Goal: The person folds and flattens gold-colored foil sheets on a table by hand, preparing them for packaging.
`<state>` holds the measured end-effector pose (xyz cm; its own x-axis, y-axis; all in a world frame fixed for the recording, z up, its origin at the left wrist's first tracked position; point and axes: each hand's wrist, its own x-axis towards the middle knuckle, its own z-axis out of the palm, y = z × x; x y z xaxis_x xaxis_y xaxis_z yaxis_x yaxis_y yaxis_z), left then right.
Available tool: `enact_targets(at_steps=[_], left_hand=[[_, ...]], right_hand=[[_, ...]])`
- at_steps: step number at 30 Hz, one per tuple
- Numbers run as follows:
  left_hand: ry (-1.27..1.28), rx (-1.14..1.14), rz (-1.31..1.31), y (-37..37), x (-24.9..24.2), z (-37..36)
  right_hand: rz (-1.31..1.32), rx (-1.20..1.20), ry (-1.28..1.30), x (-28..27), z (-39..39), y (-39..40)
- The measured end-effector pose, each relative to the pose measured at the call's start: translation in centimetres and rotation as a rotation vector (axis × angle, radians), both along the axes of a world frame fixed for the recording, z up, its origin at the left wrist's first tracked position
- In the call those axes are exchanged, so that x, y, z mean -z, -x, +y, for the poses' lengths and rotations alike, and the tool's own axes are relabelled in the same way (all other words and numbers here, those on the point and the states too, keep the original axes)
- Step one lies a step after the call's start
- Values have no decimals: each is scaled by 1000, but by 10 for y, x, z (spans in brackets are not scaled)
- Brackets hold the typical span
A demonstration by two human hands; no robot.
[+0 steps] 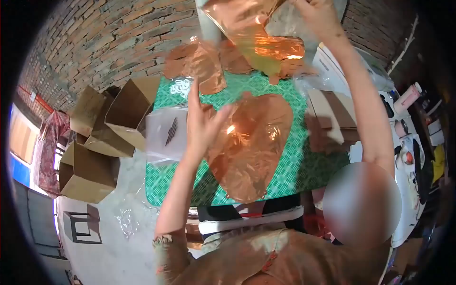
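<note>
A heart-shaped rose-gold foil balloon (254,147) lies flat on the green patterned tabletop (304,161), its pointed end near the front edge. My left hand (204,126) hovers at the heart's left side, thumb and fingers spread, holding nothing. Raised at the top right, my right hand (318,19) pinches a shiny copper-coloured foil sheet (247,19), partly cut off by the frame's upper edge. Below that sheet, more crumpled copper-coloured foil pieces (204,66) are spread along the table's far side.
A white plastic packet (164,133) lies left of my left hand. Open cardboard boxes (90,171) stand left of the table, near a black frame (83,227) on the floor. Folded cardboard pieces (332,116) rest at the right. A pink bottle (407,97) stands on the side table.
</note>
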<state>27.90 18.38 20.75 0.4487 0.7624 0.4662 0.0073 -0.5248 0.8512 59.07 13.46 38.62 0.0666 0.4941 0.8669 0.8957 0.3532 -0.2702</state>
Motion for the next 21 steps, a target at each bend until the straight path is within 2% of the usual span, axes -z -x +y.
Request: enact_targets(at_steps=[1,3,6,9,10,13,14,17,18,19,21], left_hand=[[14,63,-68,-5,-8,17],[-125,83,-33,-9,-25,39],[77,263,-152,-14,-42,42],[323,508,-187,-11,-40,53],[312,421,-127,-9,-30,51],[458,539,117,8,-13,34],[496,515,22,13,-10,14],[499,433,-33,43,-5,-7],[595,506,-82,58,-4,-6],[570,471,-82,73,-10,-12],[473,396,-104,95,-18,-17]], right_hand=[[-61,-45,-54,-12,-4,6],[-185,-135,-160,-37,-12,17],[-61,-335,-172,-61,-33,43],[146,-346,-26,-69,-73,70],[191,-328,-78,-68,-76,74],[281,-261,-49,-68,-99,76],[315,-278,-18,-61,-103,65],[413,-136,53,-40,-121,50],[418,-3,94,-18,-147,44],[423,125,142,4,-174,37],[382,234,315,30,-214,40]])
